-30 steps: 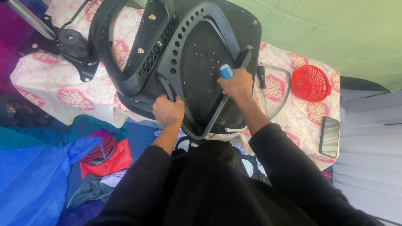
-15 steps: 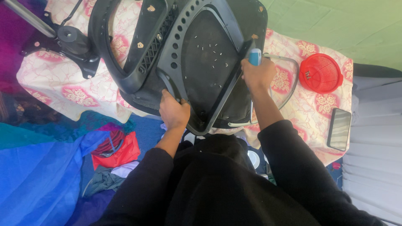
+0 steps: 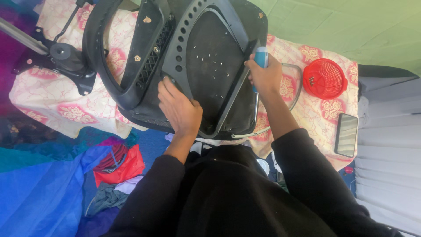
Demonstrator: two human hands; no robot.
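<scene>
Slippage was our main worry: we had the black chair seat [image 3: 206, 66] lying upside down on the flowered cloth [image 3: 57, 96], its near edge hanging off towards our lap, and our left hand [image 3: 180, 109] was clamped on the perforated rim to steady it. Our right hand [image 3: 265, 74] was closed around a blue-handled screwdriver [image 3: 261, 57] at the seat's right edge. If we leaned hard, the tool could skid off, or the seat could tip and knock the red basket [image 3: 326, 79] of screws.
</scene>
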